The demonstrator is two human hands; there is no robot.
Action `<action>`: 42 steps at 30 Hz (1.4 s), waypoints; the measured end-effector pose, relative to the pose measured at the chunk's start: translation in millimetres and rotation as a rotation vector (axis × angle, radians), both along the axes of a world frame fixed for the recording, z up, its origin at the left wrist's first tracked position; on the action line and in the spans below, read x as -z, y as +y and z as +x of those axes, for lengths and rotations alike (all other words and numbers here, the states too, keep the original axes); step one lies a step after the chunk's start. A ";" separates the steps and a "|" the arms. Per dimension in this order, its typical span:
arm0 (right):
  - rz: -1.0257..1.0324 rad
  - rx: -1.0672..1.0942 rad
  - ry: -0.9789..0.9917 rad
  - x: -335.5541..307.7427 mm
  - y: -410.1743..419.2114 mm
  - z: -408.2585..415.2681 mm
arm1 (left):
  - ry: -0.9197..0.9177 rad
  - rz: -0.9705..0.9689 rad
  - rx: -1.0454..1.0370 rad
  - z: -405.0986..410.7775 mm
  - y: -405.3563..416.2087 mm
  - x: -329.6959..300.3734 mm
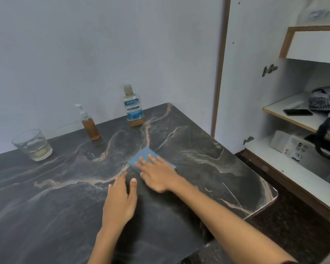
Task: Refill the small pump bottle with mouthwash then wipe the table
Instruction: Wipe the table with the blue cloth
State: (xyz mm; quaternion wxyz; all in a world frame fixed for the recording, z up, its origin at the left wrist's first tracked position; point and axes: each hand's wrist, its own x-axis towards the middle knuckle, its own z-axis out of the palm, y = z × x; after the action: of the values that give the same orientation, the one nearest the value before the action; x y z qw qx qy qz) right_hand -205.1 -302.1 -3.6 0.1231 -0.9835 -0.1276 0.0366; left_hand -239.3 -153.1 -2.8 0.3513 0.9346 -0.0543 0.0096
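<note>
Cloth: folded blue cloth (149, 158) lies flat on the dark marbled table (46, 197), near its middle; its long axis runs from far left to near right.
Right hand (156, 173): flat on the cloth with fingers straight and spread, pressing it down, nothing gripped; it hides the cloth's near part.
Left hand (120, 199): open, fingers relaxed on the table just beside the cloth, holding nothing.
Pump bottle (89, 123): upright near the wall, amber liquid up to its shoulder, nozzle pointing left.
Mouthwash bottle (133, 106): upright at the far edge, cap on, a little amber liquid at its base.
Glass (33, 145): at far left; contents hard to make out.
Shelves (293, 119): right side, items blurred, cut off by the frame.
</note>
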 end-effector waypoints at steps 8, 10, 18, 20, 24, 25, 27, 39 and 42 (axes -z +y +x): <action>-0.165 0.267 -0.146 5.4 -98.4 -84.2 | -0.051 0.060 0.026 7.1 13.8 4.3; -0.181 0.372 -0.074 4.5 -122.6 -58.0 | -0.068 0.063 0.034 12.5 12.2 3.1; -0.127 0.511 0.032 3.3 -73.8 94.9 | -0.073 0.120 0.047 30.5 23.7 5.4; -0.136 0.373 0.007 4.7 -18.6 105.9 | -0.075 0.135 0.006 31.6 35.4 6.1; -0.108 -0.003 -0.085 11.3 79.1 58.6 | -0.072 0.150 -0.118 26.7 65.3 6.3; -0.090 -0.091 -0.109 11.9 90.2 36.0 | -0.067 0.145 -0.142 23.9 72.8 6.6; -0.023 -0.243 -0.112 11.5 90.7 -12.6 | -0.052 0.144 -0.171 17.4 84.8 8.4; -0.122 0.270 -0.014 -0.7 28.7 29.7 | -0.070 0.132 -0.228 -7.7 143.6 15.9; -0.107 0.251 0.012 -2.5 95.0 71.5 | -0.069 0.162 -0.256 -1.6 160.3 11.6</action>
State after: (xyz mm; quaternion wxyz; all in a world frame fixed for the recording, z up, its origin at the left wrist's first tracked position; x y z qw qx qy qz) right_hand -133.6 -207.1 -1.1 0.0749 -0.9966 -0.0006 0.0336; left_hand -240.9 7.2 -14.4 0.2686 0.9583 0.0527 0.0818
